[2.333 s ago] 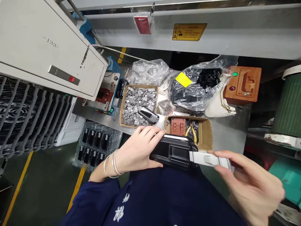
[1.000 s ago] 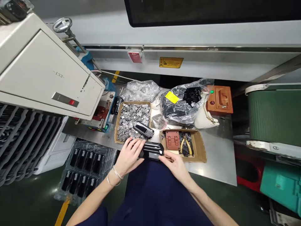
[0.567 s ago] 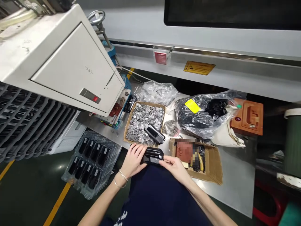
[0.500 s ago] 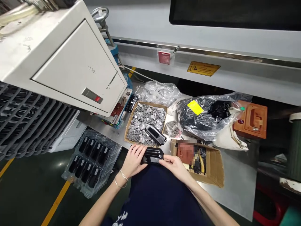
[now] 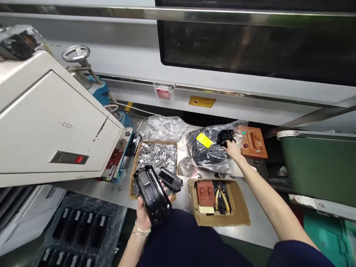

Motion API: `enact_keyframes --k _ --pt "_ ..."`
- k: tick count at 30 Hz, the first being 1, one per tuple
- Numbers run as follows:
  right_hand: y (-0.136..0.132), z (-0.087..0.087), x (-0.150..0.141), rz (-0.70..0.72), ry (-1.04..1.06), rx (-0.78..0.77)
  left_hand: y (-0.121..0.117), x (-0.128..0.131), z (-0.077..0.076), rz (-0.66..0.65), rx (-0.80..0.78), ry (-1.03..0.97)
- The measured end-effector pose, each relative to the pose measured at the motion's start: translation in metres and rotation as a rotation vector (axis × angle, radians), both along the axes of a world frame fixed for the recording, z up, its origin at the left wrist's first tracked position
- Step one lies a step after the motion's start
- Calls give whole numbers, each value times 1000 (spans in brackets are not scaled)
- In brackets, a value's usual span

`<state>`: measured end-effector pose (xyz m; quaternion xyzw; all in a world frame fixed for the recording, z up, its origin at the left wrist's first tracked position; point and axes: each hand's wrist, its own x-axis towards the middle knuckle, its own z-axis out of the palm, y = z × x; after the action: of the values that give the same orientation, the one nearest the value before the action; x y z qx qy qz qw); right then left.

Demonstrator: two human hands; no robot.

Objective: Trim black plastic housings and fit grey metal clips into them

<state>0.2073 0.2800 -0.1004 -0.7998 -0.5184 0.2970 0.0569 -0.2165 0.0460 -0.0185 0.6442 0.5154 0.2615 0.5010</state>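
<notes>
Metal bench (image 5: 182, 200), two open cardboard boxes (image 5: 241, 202), yellow-labelled plastic bag (image 5: 205, 157), crumpled clear bag (image 5: 167, 128)

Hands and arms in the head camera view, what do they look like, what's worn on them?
The left hand is ungloved, with thin silvery bangles at the wrist. The right hand is ungloved too, without visible jewellery; the right forearm is bare up to a navy sleeve.

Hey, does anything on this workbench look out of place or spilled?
One thing: a black case lies slantwise on the grey clips in the cardboard box, one end jutting past the rim. It looks odd as the only large part among small ones. I see no clear spill.
</notes>
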Motion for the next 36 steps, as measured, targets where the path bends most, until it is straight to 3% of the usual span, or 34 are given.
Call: enact_keyframes --k 4,8,15,17,20,22,23,27,29,30,32,34,36 --pt "-12 -12 1 97 -82 -17 11 29 18 -11 -83 224" --pt "-20 -12 11 168 -133 34 9 45 29 42 -320 170" --pt "-16 11 19 320 -71 162 -6 61 53 140 -641 -169" --pt "-9 20 28 346 -78 178 -14 63 58 247 -721 -295" --pt "-10 38 40 346 -139 230 -29 66 63 463 -746 -646" --pt "-40 54 40 365 -147 299 -40 70 66 576 -743 -904" --pt "-68 63 36 391 -117 345 -44 74 67 609 -751 -1000" --pt "-242 97 0 1017 446 411 -54 94 67 607 -784 -1222" --pt "-319 108 -23 1037 571 438 -52 106 66 525 -781 -1324" --pt "-345 113 -31 1082 619 379 -50 112 66 469 -783 -1372" --pt "-371 123 -37 1098 667 248 -45 123 68 342 -818 -1441" --pt "-376 135 -30 1064 716 56 -41 133 73 217 -894 -1481" --pt "-374 146 -20 939 806 -87 -39 141 79 102 -975 -1512"
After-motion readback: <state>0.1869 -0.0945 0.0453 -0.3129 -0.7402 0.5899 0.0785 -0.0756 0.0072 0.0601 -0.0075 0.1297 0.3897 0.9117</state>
